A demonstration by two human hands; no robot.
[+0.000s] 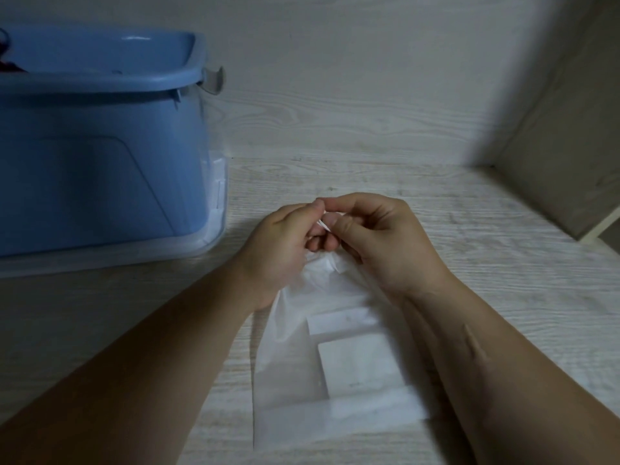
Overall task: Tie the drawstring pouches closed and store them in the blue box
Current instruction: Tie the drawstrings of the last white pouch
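Translucent white drawstring pouch (335,380) lies flat on the pale wood-grain bench (486,236), in the lower centre of the frame, its gathered mouth pointing away from me toward the middle of the picture. Through the thin fabric I can make out a flat white rectangular packet (359,367) resting inside it.

Both hands meet just above the bunched neck of the pouch. The left hand (285,250) has its fingers (315,205) curled, thumb and forefinger pinched together on a thin white drawstring (322,224). The right hand (385,243) is curled the same way, its thumb pressing the string against the forefinger, so the two pinches touch each other at the centre of the frame. Only a short sliver of the string shows between them; I cannot tell whether a knot is formed. Both bare forearms run in from the bottom corners, the right one lying over the pouch's right edge.

The light blue plastic storage box (100,162) stands at the upper left, well apart from the pouch, open at the top. It sits on a clear plastic tray-like base (216,209), and a grey latch (214,80) sticks out at its right rim. Something dark (10,65) shows inside at the far left edge, too cut off to identify. A shadowed brown panel (563,146) stands at the right side.
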